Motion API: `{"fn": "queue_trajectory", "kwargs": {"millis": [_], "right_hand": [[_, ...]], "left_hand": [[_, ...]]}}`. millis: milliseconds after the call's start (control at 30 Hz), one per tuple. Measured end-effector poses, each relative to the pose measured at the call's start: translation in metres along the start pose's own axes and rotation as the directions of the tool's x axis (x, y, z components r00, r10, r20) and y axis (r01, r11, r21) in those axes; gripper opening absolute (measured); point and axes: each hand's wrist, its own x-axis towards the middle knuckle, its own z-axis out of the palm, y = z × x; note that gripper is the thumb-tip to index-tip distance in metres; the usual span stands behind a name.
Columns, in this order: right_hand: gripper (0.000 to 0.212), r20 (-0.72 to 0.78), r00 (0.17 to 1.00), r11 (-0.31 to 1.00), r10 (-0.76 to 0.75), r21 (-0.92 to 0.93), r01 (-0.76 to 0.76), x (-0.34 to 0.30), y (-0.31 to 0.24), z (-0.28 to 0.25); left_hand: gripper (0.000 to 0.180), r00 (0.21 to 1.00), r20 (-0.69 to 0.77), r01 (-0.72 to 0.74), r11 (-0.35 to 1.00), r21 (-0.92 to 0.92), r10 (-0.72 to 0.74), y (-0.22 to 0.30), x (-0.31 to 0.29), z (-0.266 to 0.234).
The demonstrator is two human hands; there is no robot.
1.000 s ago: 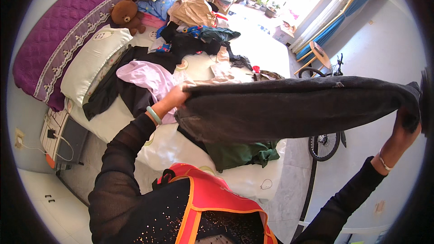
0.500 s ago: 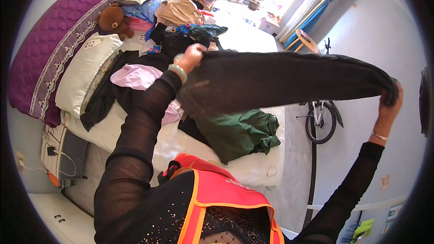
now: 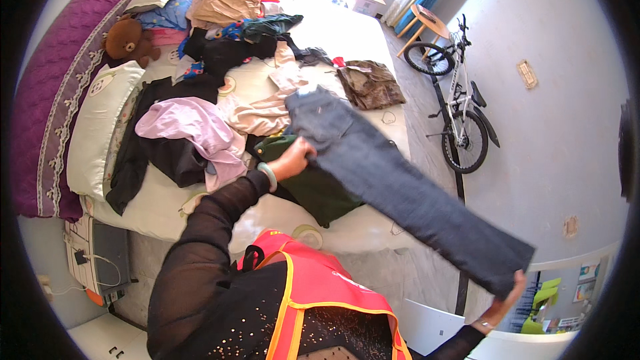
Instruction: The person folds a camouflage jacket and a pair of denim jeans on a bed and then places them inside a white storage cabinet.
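Dark grey trousers (image 3: pixel 413 190), doubled lengthwise, stretch between my hands on a slant from the bed down to the lower right. My left hand (image 3: pixel 293 159) grips their edge a little below the waist end. At the leg end, my right hand (image 3: pixel 510 297) is closed on the hem corner. Under the trousers and my left hand lies a dark green garment (image 3: pixel 320 193), partly covered. A beige garment (image 3: pixel 267 113) and a lilac garment (image 3: pixel 183 120) are spread beyond my left hand. Past the waist end sits a folded brown patterned garment (image 3: pixel 370 85).
Piled clothes, a white pillow (image 3: pixel 100 130) and a brown teddy bear (image 3: pixel 127 41) occupy the bed's left side, along the purple headboard (image 3: pixel 40 100). A bicycle (image 3: pixel 460 107) and a round wooden stool (image 3: pixel 430 20) stand by the right wall. A bedside cabinet (image 3: pixel 107 253) is at lower left.
The trousers have swung from nearly level to a downward slant at the right. Both hands have come lower, the right one most, uncovering the beige and brown patterned garments.
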Motion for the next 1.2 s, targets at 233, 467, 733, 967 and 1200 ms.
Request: {"fn": "queue_trajectory", "kwargs": {"millis": [233, 467, 733, 967, 1200], "right_hand": [[0.037, -0.021, 0.974, 0.942, 0.227, -0.249, -0.225, -0.040, 0.118, -0.071], [0.048, 0.017, 0.929, 0.919, 0.370, -0.150, -0.363, -0.055, 0.114, -0.087], [0.060, 0.189, 0.864, 0.865, 0.467, -0.300, -0.402, -0.063, 0.136, -0.114], [0.061, 0.255, 0.818, 0.833, 0.516, -0.372, -0.410, -0.066, 0.114, -0.101], [0.063, 0.225, 0.828, 0.852, 0.513, -0.248, -0.460, -0.055, 0.120, -0.077]], "left_hand": [[0.022, 0.827, 0.298, 0.429, 0.877, 0.216, -0.477, -0.024, -0.115, 0.131], [0.030, 0.782, 0.356, 0.392, 0.848, 0.358, -0.512, -0.024, -0.157, 0.130], [0.030, 0.905, 0.333, 0.161, 0.939, 0.305, -0.264, 0.059, -0.102, 0.219], [0.046, 0.591, 0.741, 0.266, 0.944, 0.193, -0.318, 0.154, -0.096, 0.346], [0.050, 0.586, 0.732, 0.259, 0.936, 0.237, -0.348, 0.129, -0.107, 0.376]]}}
